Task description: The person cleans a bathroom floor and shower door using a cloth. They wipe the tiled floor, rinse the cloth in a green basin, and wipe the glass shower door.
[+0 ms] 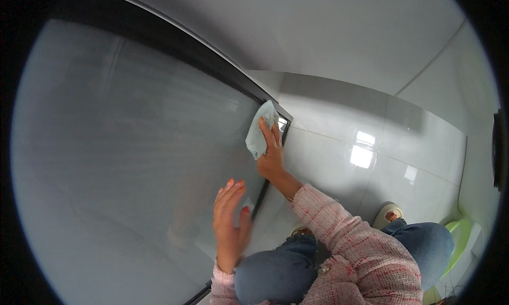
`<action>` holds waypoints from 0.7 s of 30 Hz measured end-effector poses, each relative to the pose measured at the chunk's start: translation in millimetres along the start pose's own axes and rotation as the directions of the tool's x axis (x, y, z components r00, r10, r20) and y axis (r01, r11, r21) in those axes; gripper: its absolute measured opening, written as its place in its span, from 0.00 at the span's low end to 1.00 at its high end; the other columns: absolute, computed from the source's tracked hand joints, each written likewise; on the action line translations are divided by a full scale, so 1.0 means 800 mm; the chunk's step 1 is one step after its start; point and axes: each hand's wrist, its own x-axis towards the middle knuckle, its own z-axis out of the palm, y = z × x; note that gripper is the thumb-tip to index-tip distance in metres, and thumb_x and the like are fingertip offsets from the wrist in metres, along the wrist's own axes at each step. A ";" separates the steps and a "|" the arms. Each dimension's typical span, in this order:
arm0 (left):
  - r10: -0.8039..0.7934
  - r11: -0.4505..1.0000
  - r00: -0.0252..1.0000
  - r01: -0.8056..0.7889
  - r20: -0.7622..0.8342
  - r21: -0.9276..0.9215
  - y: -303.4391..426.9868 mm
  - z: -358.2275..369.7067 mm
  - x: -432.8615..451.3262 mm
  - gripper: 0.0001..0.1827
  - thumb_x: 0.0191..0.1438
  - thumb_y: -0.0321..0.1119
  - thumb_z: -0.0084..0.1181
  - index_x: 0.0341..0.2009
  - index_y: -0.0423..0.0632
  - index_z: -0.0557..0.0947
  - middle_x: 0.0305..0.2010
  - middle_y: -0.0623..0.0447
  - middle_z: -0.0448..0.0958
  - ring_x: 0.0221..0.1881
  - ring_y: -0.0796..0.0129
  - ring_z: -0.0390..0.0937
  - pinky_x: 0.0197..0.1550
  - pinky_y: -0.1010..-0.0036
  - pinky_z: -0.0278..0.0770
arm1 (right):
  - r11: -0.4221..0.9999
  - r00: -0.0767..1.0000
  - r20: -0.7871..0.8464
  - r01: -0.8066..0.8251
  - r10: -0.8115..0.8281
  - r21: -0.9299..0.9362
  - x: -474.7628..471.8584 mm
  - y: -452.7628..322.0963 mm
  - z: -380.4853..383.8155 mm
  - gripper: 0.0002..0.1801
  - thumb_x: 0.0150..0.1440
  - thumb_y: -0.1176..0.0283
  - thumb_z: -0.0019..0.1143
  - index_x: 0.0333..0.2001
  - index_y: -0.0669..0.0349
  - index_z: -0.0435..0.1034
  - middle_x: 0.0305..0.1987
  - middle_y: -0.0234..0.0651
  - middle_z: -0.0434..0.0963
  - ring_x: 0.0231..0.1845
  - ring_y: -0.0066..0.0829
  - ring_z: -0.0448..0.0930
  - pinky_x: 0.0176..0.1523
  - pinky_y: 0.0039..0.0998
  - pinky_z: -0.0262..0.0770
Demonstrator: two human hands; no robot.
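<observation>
My right hand (272,158) presses a folded pale green cloth (257,136) against a large grey glass panel (139,146), close to its corner. The fingers are spread over the cloth, and part of it sticks out past them. A dark frame (206,71) borders the panel and meets a lighter metal edge at that corner. My left hand (230,221) is held up in front of the panel, slightly blurred, with its fingers apart and nothing in it. Whether it touches the glass, I cannot tell.
Glossy pale floor tiles (334,146) lie to the right, with bright reflections. A light wall (338,34) rises beyond them. My knees in jeans (274,275) and a cream slipper (387,215) are below. A lime-green basin rim (461,241) shows at the lower right.
</observation>
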 end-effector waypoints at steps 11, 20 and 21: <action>0.090 0.526 0.983 0.091 -0.162 0.846 -0.014 0.029 0.043 0.32 0.57 0.42 0.50 0.66 0.49 0.63 0.73 0.53 0.51 0.75 0.46 0.28 0.61 0.42 0.03 | 0.919 0.944 -0.019 0.324 -0.328 0.226 0.030 -0.084 0.000 0.40 0.44 0.62 0.60 0.62 0.58 0.58 0.72 0.56 0.48 0.73 0.56 0.47 0.70 0.52 0.42; 0.042 0.476 0.968 0.198 -0.247 0.857 -0.004 0.022 0.034 0.33 0.60 0.47 0.47 0.67 0.48 0.61 0.74 0.51 0.48 0.74 0.46 0.23 0.60 0.43 0.02 | 0.916 0.916 -0.081 0.397 -0.392 0.060 0.058 -0.105 0.010 0.40 0.45 0.62 0.66 0.63 0.54 0.62 0.68 0.47 0.55 0.71 0.50 0.54 0.70 0.57 0.42; 0.032 0.485 0.968 0.204 -0.250 0.851 -0.002 0.023 0.034 0.33 0.61 0.47 0.47 0.67 0.48 0.61 0.74 0.50 0.47 0.74 0.45 0.23 0.60 0.43 0.02 | 0.925 0.925 -0.074 0.377 -0.372 0.057 0.053 -0.092 0.008 0.40 0.44 0.62 0.66 0.63 0.55 0.62 0.69 0.47 0.55 0.71 0.50 0.54 0.70 0.56 0.42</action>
